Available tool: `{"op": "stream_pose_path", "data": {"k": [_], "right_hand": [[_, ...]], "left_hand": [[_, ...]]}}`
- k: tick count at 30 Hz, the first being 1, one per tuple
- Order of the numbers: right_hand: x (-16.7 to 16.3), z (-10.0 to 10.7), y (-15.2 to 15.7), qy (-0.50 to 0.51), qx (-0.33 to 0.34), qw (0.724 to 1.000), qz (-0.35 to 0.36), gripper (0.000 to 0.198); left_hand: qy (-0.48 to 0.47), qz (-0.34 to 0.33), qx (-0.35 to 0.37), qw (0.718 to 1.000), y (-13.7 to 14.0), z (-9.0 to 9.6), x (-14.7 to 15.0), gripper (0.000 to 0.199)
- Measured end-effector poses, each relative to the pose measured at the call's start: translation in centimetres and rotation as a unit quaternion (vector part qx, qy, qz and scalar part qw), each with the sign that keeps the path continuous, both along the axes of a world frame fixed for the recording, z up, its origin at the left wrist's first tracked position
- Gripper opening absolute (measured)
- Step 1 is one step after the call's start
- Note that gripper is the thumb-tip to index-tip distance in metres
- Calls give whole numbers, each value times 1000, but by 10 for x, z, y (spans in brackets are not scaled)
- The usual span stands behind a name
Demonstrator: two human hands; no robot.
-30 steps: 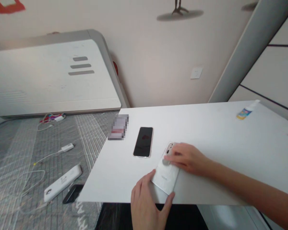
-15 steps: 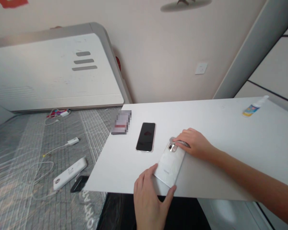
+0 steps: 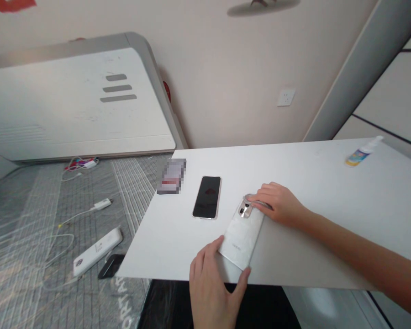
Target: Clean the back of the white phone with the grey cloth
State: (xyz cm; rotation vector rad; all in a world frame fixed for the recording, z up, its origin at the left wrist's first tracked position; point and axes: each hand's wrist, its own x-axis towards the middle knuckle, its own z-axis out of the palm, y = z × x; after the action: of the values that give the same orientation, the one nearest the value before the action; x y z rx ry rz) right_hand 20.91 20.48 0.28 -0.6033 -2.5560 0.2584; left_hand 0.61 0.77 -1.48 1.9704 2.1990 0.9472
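Observation:
A white phone lies face down near the front edge of the white table, its camera end pointing away from me. My left hand grips its near end between thumb and fingers. My right hand presses a small grey cloth onto the phone's far end, by the camera. A second phone lies face up with a dark screen, just left of the white one.
A small blurred card lies near the table's left corner. A small spray bottle lies at the far right. On the grey mat to the left are a white power bank, a dark phone and white cables.
My right hand slid with the cloth from the middle of the white phone's back up to its camera end. My left hand kept its hold on the near end.

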Motion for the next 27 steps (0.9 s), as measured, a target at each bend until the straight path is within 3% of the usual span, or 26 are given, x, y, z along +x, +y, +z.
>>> {"op": "stream_pose_path", "data": {"k": [3, 7, 10, 13, 17, 20, 25, 27], "right_hand": [[0, -2, 2, 3, -17, 999, 47, 30], [-4, -1, -1, -1, 6, 1000, 20, 31], [-5, 0, -5, -5, -21, 997, 76, 29], [-3, 1, -3, -5, 1, 1000, 29, 31], [0, 1, 3, -11, -1, 999, 51, 32], [-2, 2, 5, -30, 8, 999, 5, 33], [-5, 3, 2, -36, 0, 995, 94, 33], [-3, 3, 4, -36, 14, 997, 60, 31]], "left_hand": [[7, -1, 9, 1000, 1, 1, 1, 66], [7, 1, 10, 1000, 0, 1, 1, 66], [7, 0, 11, 1000, 0, 1, 1, 66], [4, 3, 4, 1000, 0, 1, 0, 64], [5, 0, 4, 1000, 0, 2, 0, 63], [6, 0, 1, 1000, 0, 1, -1, 62], [19, -5, 18, 1000, 1, 0, -2, 64], [17, 1, 13, 1000, 1, 0, -1, 64]]}}
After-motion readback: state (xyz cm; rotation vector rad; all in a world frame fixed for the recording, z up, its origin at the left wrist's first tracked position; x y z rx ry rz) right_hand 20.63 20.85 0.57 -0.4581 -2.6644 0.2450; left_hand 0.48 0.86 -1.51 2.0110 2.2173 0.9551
